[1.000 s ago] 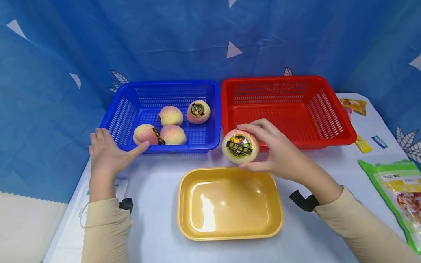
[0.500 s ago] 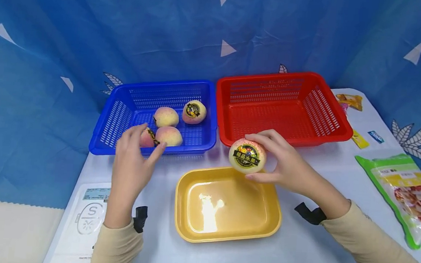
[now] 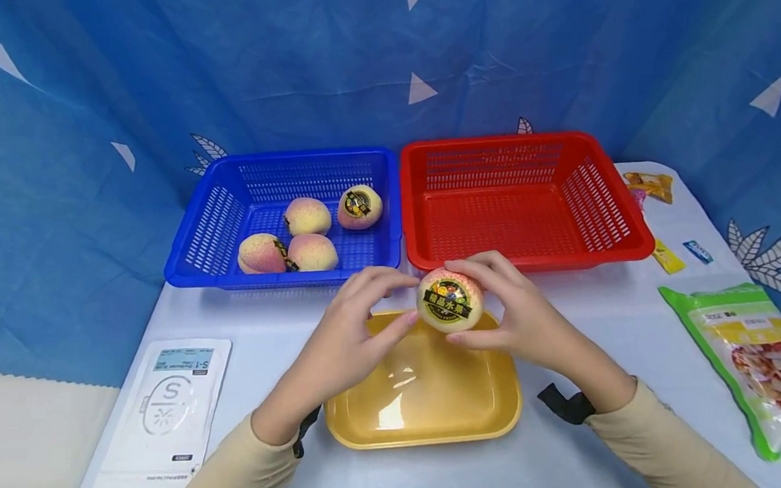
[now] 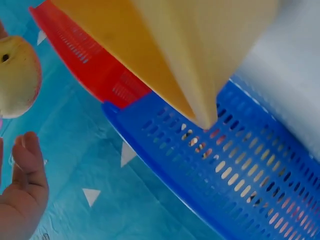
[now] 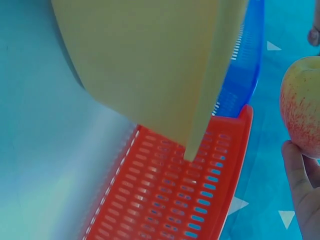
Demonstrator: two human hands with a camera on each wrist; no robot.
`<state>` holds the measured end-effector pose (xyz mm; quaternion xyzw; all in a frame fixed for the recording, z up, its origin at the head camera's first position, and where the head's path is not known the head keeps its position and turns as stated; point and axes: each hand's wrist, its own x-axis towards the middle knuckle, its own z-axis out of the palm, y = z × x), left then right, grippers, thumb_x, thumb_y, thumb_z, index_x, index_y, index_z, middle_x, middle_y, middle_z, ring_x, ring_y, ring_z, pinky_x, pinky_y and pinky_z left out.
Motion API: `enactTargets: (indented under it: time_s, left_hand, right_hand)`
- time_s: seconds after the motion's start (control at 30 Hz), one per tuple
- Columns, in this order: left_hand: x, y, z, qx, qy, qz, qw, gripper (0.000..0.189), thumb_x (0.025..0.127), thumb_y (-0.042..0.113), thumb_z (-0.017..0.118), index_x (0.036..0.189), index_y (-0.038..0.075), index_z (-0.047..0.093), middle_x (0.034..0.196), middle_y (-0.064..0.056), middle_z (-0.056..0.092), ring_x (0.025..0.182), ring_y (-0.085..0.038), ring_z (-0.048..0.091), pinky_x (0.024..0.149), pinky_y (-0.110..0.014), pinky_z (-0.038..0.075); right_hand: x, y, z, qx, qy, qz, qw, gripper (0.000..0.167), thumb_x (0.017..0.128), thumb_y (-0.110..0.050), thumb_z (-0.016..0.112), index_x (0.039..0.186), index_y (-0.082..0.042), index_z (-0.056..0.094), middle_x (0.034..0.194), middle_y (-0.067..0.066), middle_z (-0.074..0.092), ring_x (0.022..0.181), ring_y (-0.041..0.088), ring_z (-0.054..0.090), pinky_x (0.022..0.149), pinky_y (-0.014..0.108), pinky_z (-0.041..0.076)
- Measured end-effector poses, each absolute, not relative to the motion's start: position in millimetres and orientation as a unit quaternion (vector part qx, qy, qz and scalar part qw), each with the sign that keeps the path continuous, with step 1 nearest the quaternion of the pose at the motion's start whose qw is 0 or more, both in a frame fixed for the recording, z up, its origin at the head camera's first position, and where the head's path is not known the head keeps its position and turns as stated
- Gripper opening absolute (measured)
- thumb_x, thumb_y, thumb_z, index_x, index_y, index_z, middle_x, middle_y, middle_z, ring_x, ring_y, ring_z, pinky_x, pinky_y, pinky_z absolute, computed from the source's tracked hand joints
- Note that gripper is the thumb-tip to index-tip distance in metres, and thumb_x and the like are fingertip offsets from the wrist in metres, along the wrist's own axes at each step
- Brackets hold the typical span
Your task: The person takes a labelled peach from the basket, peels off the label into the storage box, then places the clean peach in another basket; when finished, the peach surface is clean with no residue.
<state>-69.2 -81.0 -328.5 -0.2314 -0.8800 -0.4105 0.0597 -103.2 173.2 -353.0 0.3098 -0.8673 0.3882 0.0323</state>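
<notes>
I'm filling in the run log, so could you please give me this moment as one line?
right hand: holds labelled peach above yellow tray | left hand: beside it, contact unclear | blue basket: four peaches

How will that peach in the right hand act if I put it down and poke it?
The peach would probably roll or wobble, because its sides are rounded. It's likely firm rather than squashy, since I see no dent where the right hand grips it.
</notes>
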Motion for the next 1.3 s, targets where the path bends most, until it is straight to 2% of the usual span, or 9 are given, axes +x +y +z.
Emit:
enactTargets:
  time_s: [0.2,0.47,0.77,1.03,1.3]
  left_hand:
    - [-70.6,-73.5,-329.4,-0.247,-0.876,-0.409,0.058,0.034,0.095,0.026,0.068,0.129,0.022,0.064,0.128,0.008,0.060,0.118,-0.011,0.054,0.101,-0.037,0.049]
    - [-74.0,-72.7,-333.9,-0.249,-0.873,-0.417,0.054,0.037,0.093,0.025,0.071,0.129,0.019,0.065,0.115,0.004,0.059,0.101,-0.021,0.056,0.084,-0.034,0.049]
    - [-77.5,-74.9,-338.7,-0.242,-0.866,-0.434,0.047,0.033,0.089,0.018,0.075,0.120,0.016,0.065,0.112,0.006,0.059,0.097,-0.012,0.052,0.071,-0.024,0.045]
    - [-76.2,-74.6,-339.9,-0.232,-0.859,-0.456,0.027,0.028,0.086,0.012,0.077,0.108,0.013,0.060,0.098,0.001,0.060,0.088,-0.019,0.057,0.069,-0.025,0.047]
    - [-76.4,-75.8,-343.2,-0.270,-0.833,-0.482,0.003,0.027,0.092,0.009,0.069,0.117,0.011,0.058,0.101,-0.001,0.064,0.081,-0.010,0.056,0.067,-0.022,0.054]
  right_hand:
    - [-103.5,166.7,-354.6,0.317,-0.863,0.392,0.019,0.082,0.070,-0.037,0.090,0.142,-0.024,0.053,0.128,-0.006,0.052,0.120,0.007,0.050,0.097,0.038,0.055]
    - [-103.9,158.9,-356.2,0.319,-0.859,0.400,0.008,0.080,0.072,-0.038,0.089,0.142,-0.024,0.053,0.130,-0.005,0.051,0.122,0.008,0.050,0.099,0.041,0.053]
    - [-104.2,152.5,-360.0,0.324,-0.857,0.400,-0.005,0.077,0.073,-0.038,0.088,0.141,-0.026,0.053,0.130,-0.006,0.050,0.121,0.007,0.051,0.099,0.037,0.054]
    - [-103.1,151.7,-363.7,0.327,-0.860,0.392,-0.006,0.079,0.072,-0.036,0.089,0.141,-0.025,0.053,0.131,-0.005,0.051,0.120,0.009,0.052,0.097,0.037,0.054]
    - [-101.0,153.6,-364.8,0.325,-0.860,0.394,-0.008,0.079,0.073,-0.038,0.089,0.142,-0.024,0.053,0.130,-0.006,0.051,0.120,0.009,0.051,0.096,0.036,0.054]
